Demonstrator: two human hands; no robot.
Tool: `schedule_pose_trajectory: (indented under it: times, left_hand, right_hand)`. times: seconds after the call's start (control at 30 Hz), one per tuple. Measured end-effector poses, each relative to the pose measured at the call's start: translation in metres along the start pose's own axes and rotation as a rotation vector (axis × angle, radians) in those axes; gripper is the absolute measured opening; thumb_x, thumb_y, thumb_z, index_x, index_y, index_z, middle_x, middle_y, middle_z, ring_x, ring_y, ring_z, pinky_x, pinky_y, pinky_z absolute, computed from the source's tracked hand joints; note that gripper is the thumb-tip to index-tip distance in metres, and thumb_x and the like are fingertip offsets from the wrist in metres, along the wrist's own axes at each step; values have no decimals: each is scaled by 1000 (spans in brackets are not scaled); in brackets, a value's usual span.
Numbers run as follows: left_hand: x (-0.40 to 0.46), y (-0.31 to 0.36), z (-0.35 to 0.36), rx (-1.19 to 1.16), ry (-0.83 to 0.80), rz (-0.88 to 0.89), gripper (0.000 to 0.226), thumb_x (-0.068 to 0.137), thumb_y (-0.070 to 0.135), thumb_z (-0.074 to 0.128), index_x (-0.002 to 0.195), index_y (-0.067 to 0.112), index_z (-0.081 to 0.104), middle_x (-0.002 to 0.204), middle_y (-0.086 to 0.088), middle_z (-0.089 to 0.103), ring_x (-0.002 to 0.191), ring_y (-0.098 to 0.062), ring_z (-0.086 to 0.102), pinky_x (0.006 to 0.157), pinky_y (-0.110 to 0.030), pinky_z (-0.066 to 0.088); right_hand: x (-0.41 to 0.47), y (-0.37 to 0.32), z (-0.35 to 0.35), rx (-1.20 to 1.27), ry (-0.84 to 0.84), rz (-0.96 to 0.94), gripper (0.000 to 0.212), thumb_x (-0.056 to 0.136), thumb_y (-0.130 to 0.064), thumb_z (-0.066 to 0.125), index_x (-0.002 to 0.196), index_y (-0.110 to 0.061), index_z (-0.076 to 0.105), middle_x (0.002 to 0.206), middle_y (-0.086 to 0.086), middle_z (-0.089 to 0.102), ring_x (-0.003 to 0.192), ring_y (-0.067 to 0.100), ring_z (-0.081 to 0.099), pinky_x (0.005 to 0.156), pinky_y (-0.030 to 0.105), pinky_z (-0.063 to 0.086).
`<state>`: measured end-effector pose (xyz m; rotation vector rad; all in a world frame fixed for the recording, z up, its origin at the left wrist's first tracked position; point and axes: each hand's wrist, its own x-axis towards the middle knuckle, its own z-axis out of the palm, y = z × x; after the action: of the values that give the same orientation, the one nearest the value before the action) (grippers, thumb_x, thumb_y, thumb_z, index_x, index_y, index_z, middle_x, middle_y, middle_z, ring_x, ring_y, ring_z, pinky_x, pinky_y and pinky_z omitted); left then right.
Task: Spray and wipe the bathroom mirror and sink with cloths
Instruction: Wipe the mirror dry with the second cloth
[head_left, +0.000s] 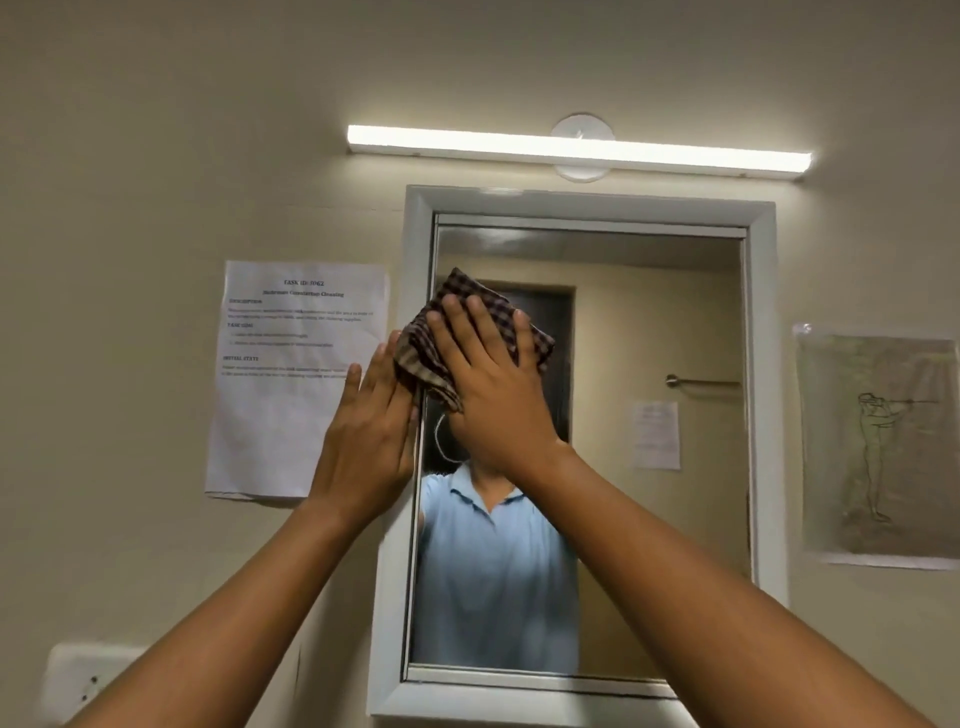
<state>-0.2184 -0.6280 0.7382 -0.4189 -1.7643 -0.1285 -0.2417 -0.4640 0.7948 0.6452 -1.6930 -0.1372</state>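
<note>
Two bare hands are raised to the mirror (649, 322), which hangs on the beige wall in a white frame (761, 364). The right hand (493, 379) lies flat, with its fingers spread open, and presses a checked cloth (421, 353) against the upper left part of the glass; it does not close around the cloth, it only holds it under the palm. The cloth is crumpled, and one corner of it points up above the fingertips. The left hand (371, 441) is also open and flat, and it rests on the left side of the frame, just beside the cloth, with the fingers touching the cloth's edge. In the glass one can see a light blue shirt with a collar, a dark door and a towel bar. A lit tube lamp (576, 150) is fixed above the mirror. A printed paper sheet (291, 332) is stuck left of the frame, and a drawing (878, 447) hangs on the right. A white socket plate (88, 680) shows at the lower left.
</note>
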Motion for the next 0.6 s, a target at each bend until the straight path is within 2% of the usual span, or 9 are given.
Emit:
schedule_pose_trajectory:
  times: [0.13, 0.2, 0.3, 0.37, 0.47, 0.6]
  left_hand:
    - [-22, 0, 4, 1, -36, -11, 61, 102, 22, 30, 158, 10, 11, 167, -10, 5, 154, -21, 4, 122, -54, 16]
    - [-35, 1, 7, -3, -42, -20, 62, 101, 23, 31, 158, 9, 10, 166, -11, 3, 154, -22, 3, 122, -54, 14]
    - [-53, 1, 11, 23, -59, -18, 66, 100, 30, 27, 158, 8, 4, 166, -12, 1, 154, -23, 3, 122, -52, 11]
    - [-60, 1, 12, 60, -76, -19, 70, 100, 34, 30, 158, 7, 1, 167, -12, -2, 154, -24, 1, 123, -52, 10]
    - [-63, 5, 12, 94, -69, -31, 68, 99, 25, 31, 158, 8, 0, 167, -11, -2, 154, -24, 2, 122, -55, 12]
    - [-62, 9, 12, 122, -55, -28, 68, 95, 18, 26, 157, 5, 3, 166, -13, 0, 154, -27, 5, 123, -55, 10]
  right_hand:
    - [-33, -14, 11, -14, 9, -8, 71, 96, -40, 42, 157, -18, 14, 165, 5, 8, 153, 23, 1, 120, 54, -6]
    - [-55, -22, 13, 0, -23, -34, 70, 97, -39, 40, 158, -18, 12, 166, 4, 5, 153, 22, -2, 120, 55, -3]
    - [-92, -31, 15, 23, -104, -120, 64, 100, -43, 24, 158, -19, 11, 166, 3, 3, 153, 22, -4, 120, 56, 0]
    - [-111, -29, 15, 5, -146, -196, 66, 100, -46, 29, 158, -19, 11, 166, 3, 5, 153, 22, -5, 120, 55, -2]
    - [-124, -11, 10, -27, -172, -269, 71, 98, -46, 43, 158, -22, 12, 166, 2, 5, 153, 21, -5, 121, 53, -3]
    - [-124, 19, -2, -41, -158, -239, 69, 98, -47, 43, 157, -24, 16, 166, 1, 8, 153, 21, -2, 121, 54, 2]
